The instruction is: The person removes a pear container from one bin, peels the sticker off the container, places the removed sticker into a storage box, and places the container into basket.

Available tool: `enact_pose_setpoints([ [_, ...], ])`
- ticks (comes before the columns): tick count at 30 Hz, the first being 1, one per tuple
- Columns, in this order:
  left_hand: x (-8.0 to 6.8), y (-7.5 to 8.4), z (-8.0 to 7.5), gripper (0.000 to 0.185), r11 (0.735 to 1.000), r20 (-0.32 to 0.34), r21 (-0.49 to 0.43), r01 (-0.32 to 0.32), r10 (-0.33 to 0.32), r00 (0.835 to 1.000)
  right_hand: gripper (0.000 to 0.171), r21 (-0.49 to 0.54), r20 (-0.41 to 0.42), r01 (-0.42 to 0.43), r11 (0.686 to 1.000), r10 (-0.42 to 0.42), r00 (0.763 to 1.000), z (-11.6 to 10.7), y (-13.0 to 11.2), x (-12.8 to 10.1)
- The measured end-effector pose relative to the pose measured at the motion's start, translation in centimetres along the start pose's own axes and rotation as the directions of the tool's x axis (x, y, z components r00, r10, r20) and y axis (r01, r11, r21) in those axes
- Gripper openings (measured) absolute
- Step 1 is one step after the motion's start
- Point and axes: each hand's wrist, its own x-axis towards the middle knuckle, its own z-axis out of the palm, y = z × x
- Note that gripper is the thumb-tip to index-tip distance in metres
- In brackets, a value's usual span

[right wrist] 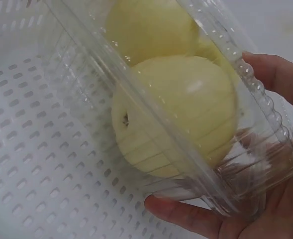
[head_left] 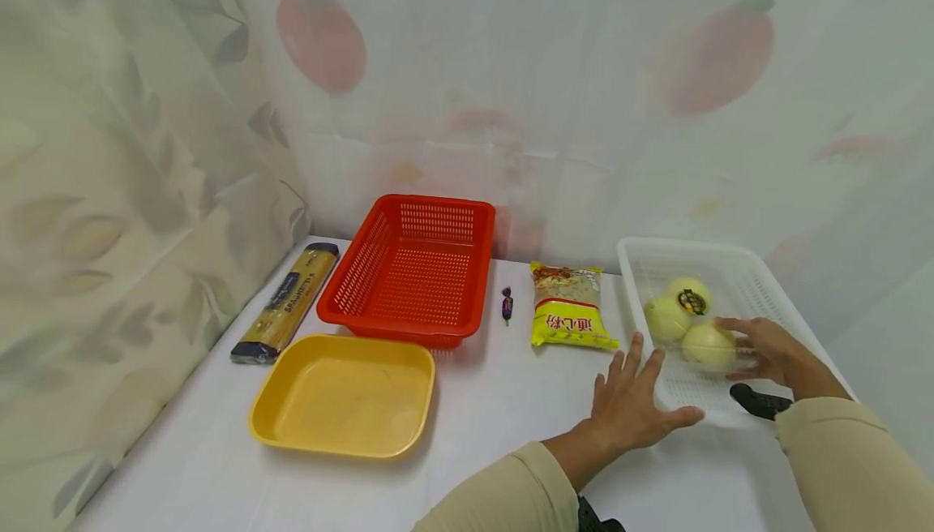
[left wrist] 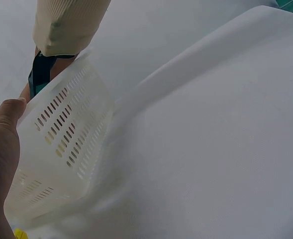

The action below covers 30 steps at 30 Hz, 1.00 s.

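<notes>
Right hand point(right wrist: 265, 199) is wrapped round the near end of a clear pack point(right wrist: 196, 99) of three pale apples point(right wrist: 181, 114), thumb under, fingers point(head_left: 737, 328) over the top. Pack sits inside the white basket point(head_left: 737, 268), near its front-right side, at the tabletop's right edge. Whether it's lifted off the basket floor or resting on it — can't tell.

Left hand point(head_left: 631, 402) lies flat, fingers spread, on the basket's front-left rim; wrist view shows the thumb point(left wrist: 4, 124) against the slotted wall point(left wrist: 66, 139). Holding nothing, just steadying.

Handling call: thin ribbed plastic shell, prob. slick and flexy — it'll buckle if squeezed hard. Three apples give it real weight, and one end grip may let the far end sag. Fruit bruises, so no pinching thru the wall. Better hold looks like palm under the base w/ fingers along the ribbed side, or both hands at the ends. Lid seam could pop if twisted.

Further out: pasta bag point(head_left: 572, 307) just left of the basket, small purple candy point(head_left: 507, 303) beside it, red basket point(head_left: 412, 268) at the back centre, yellow tray point(head_left: 343, 394) in front of that, spaghetti pack point(head_left: 288, 303) along the left edge.
</notes>
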Motion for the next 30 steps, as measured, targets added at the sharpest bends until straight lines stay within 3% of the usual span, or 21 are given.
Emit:
enact_pose_setpoints([
  [11,0.1,0.0,0.0,0.087,1.0,-0.003,0.0,-0.008,0.008,1.0,0.1,0.122,0.023,-0.004,0.993,0.001,1.0,-0.5,-0.6,-0.8],
  [14,0.1,0.0,0.0,0.087,1.0,-0.007,-0.008,-0.005,0.005,1.0,0.088,0.191,0.022,-0.009,0.981,0.004,1.0,-0.7,-0.3,-1.0],
  [20,0.1,0.0,0.0,0.088,1.0,-0.018,-0.014,-0.004,0.004,1.0,0.046,0.301,0.046,-0.006,0.953,-0.009,0.999,-1.0,0.1,-1.5],
  [30,0.0,0.0,0.1,0.088,1.0,-0.019,-0.027,-0.006,0.006,1.0,0.039,0.3,0.04,0.039,0.953,-0.054,0.998,-1.3,0.6,-2.3],
])
